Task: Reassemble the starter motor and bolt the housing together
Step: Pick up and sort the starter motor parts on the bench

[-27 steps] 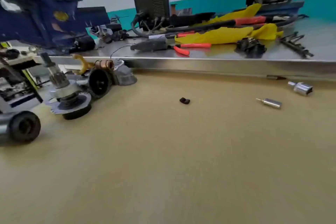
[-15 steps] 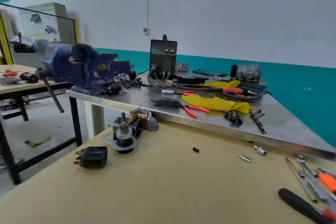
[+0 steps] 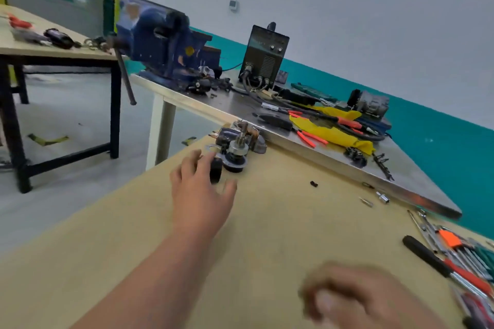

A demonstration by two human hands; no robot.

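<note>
Anchoring on the blue bench vise (image 3: 163,43): heavy cast metal, painted, chipped in spots. Below and right of the vise, on the tan matte worktable (image 3: 267,235), left hand (image 3: 199,195) stretched forward, fingers spread and slack, gripping nothing, tips right at a black cylindrical part (image 3: 217,171); cannot tell whether touching. Smooth, round-bodied and close to the table edge on the vise side, so likely to roll off toward the floor if nudged rather than clasped. Just beyond it, nearer the vise, the rest of the starter motor (image 3: 236,151): toothed steel shaft standing upright on a dark round flange, with grey cast housing pieces and a glimpse of copper behind. Probably top-heavy, and easy to topple with a careless sweep of the wrist. Farther right of the vise, well apart from the motor, a small black piece (image 3: 314,183) and a shiny socket (image 3: 382,197), loose and easily scattered. Lower right of the vise, right hand (image 3: 355,299), badly blurred; cannot tell whether clenched, slack or holding something. Farthest right from the vise, a black-handled screwdriver (image 3: 425,256) among other tools, within brushing range of that hand.
</note>
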